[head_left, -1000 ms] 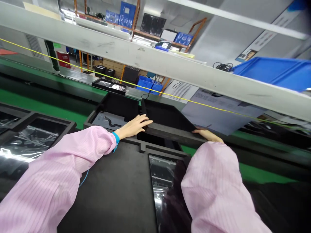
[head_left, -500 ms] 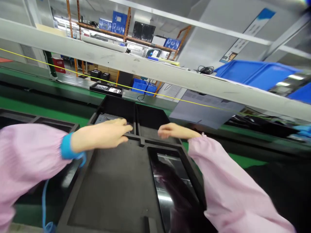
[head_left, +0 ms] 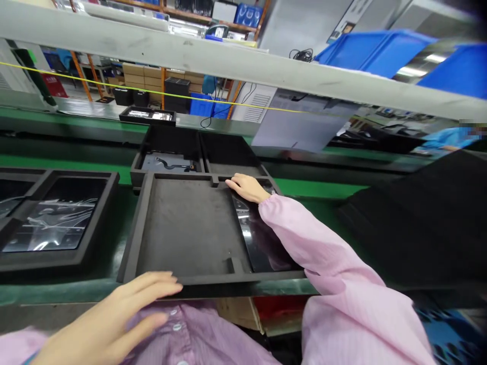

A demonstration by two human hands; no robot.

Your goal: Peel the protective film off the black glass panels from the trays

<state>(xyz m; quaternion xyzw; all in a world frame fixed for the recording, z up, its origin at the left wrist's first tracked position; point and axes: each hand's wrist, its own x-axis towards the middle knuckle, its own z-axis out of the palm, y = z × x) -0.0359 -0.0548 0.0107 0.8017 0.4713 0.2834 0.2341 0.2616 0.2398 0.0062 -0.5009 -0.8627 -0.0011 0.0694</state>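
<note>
A black foam tray (head_left: 182,223) lies in front of me, with a wide left compartment showing its bare floor. A glossy dark screen panel (head_left: 262,246) lies in its right compartment. My right hand (head_left: 249,188) rests at the far end of that panel, fingers stretched toward the tray's divider. Close to the tray's near left edge is my left hand (head_left: 117,314), fingers apart and holding nothing; whether its fingertips touch the rim cannot be told. Directly behind stands another black tray (head_left: 137,172), holding a grey plate (head_left: 152,163) with a dark flex cable (head_left: 171,165).
To the left, a black tray (head_left: 108,203) holds glossy panels. All stand on a green belt (head_left: 125,238). A smaller tray (head_left: 146,115) lies beyond. A white beam (head_left: 213,56) crosses above, bearing blue bins (head_left: 373,48). A large black sheet (head_left: 418,223) is at right; a co-worker's blue sleeve (head_left: 441,138) shows behind.
My left hand has come back from over the rear tray to the near tray's front edge. My right hand has moved from the rear tray onto the panel's far end. The view has tilted down.
</note>
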